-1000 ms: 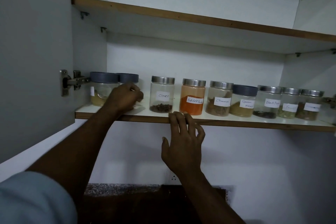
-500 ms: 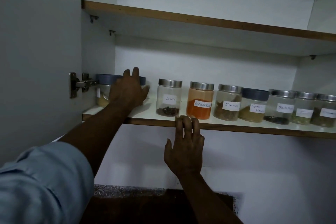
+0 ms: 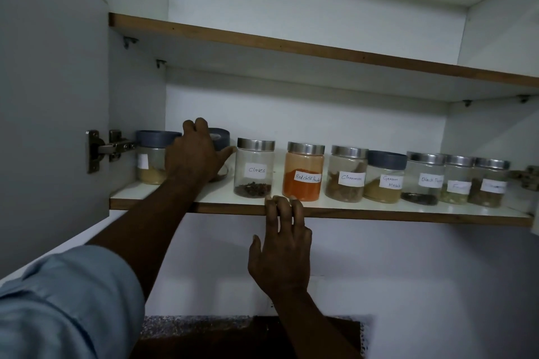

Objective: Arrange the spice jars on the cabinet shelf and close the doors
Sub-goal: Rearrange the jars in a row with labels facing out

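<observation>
A row of labelled spice jars stands on the lower cabinet shelf [image 3: 379, 214]. My left hand [image 3: 195, 154] wraps the second jar from the left, a blue-lidded jar [image 3: 221, 138], mostly hidden behind the hand. Left of it stands another blue-lidded jar [image 3: 153, 154] with yellowish powder. To the right come the cloves jar [image 3: 255, 167], red chilli powder jar [image 3: 303, 172], cinnamon jar [image 3: 347, 175], garam masala jar [image 3: 385, 178] and three steel-lidded jars. My right hand [image 3: 281, 245] rests with fingertips on the shelf's front edge below the cloves and chilli jars.
The left cabinet door [image 3: 49, 96] stands open on its hinge [image 3: 105, 148]. An upper shelf [image 3: 291, 46] has nothing visible on it. The right door's edge shows at the far right. Below are a white wall and a dark counter [image 3: 248, 338].
My left hand has risen from low on the second jar to grip it around its lid and side. The view has shifted left. My right hand stays on the shelf edge.
</observation>
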`<state>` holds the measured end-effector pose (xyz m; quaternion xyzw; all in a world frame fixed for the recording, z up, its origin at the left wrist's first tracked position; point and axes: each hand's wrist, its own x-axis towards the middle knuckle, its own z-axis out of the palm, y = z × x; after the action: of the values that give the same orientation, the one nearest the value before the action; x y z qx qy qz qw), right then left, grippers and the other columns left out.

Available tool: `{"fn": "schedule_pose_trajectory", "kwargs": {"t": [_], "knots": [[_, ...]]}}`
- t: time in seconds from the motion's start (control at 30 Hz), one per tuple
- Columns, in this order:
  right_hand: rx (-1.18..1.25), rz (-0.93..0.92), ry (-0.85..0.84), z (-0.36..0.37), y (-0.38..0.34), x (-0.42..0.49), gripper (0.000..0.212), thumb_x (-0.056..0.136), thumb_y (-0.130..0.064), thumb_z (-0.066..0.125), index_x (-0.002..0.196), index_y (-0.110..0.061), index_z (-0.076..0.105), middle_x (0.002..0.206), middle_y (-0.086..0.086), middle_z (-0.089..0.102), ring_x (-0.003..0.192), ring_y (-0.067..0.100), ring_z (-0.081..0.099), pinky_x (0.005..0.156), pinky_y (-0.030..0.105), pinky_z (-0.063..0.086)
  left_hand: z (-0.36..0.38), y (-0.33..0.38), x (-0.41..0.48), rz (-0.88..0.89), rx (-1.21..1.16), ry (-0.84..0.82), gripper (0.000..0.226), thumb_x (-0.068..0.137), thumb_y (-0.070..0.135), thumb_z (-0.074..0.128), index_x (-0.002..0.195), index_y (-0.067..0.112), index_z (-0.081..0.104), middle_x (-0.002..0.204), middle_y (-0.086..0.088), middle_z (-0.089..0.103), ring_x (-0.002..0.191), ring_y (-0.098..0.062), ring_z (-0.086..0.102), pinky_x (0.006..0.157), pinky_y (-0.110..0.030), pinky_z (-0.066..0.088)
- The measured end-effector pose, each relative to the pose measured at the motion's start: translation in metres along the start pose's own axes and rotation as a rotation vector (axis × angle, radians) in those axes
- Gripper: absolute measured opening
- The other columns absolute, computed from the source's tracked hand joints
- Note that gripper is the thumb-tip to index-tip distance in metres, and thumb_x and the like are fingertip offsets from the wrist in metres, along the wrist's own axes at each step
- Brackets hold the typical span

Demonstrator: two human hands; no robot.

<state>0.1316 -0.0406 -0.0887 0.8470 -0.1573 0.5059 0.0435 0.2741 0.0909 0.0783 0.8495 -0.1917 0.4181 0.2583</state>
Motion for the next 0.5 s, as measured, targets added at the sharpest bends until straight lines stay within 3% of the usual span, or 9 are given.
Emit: {"fn": "schedule_pose_trajectory", "kwargs": {"t": [0.13,0.27,0.37,0.5], "knots": [[-0.011,-0.027,0.001,0.004,0.007,0.001,0.092,0.078,-0.045,0.07,0.157,-0.02,0.03,0.161,0.004,0.031,0.15,0.032,0.029,0.096,0.045,0.047,0.004,-0.003,0.001,0.004,-0.151,0.061,0.072,0.08,0.059,0.074,0.123,0.008,0.048,0.124,-0.017,0.053,0.097,-0.035,0.061,0.069,-0.039,0.048],[-0.027,-0.031,0.01,0.006,0.008,0.002,0.092,0.078,-0.045,0.069,0.158,-0.02,0.031,0.16,0.005,0.031,0.15,0.032,0.026,0.095,0.045,0.046,0.001,-0.013,-0.004,0.164,-0.482,0.147,0.061,0.075,0.038,0.078,0.122,0.014,0.048,0.128,-0.011,0.045,0.097,-0.02,0.054,0.071,-0.029,0.049],[-0.029,-0.023,0.021,0.007,0.006,0.003,0.094,0.078,-0.044,0.069,0.158,-0.019,0.027,0.159,0.006,0.031,0.151,0.032,0.024,0.092,0.046,0.047,-0.005,-0.022,-0.009,0.208,-0.627,0.053,0.064,0.071,0.036,0.066,0.131,0.018,0.05,0.136,-0.01,0.041,0.103,-0.015,0.051,0.079,-0.023,0.048],[-0.021,-0.007,0.035,0.009,0.003,0.003,0.095,0.077,-0.044,0.069,0.158,-0.019,0.025,0.16,0.006,0.031,0.151,0.032,0.022,0.092,0.046,0.046,-0.009,-0.032,-0.01,0.156,-0.549,-0.072,0.05,0.072,0.041,0.065,0.116,0.019,0.057,0.128,-0.006,0.044,0.104,-0.02,0.051,0.084,-0.033,0.049]]}}
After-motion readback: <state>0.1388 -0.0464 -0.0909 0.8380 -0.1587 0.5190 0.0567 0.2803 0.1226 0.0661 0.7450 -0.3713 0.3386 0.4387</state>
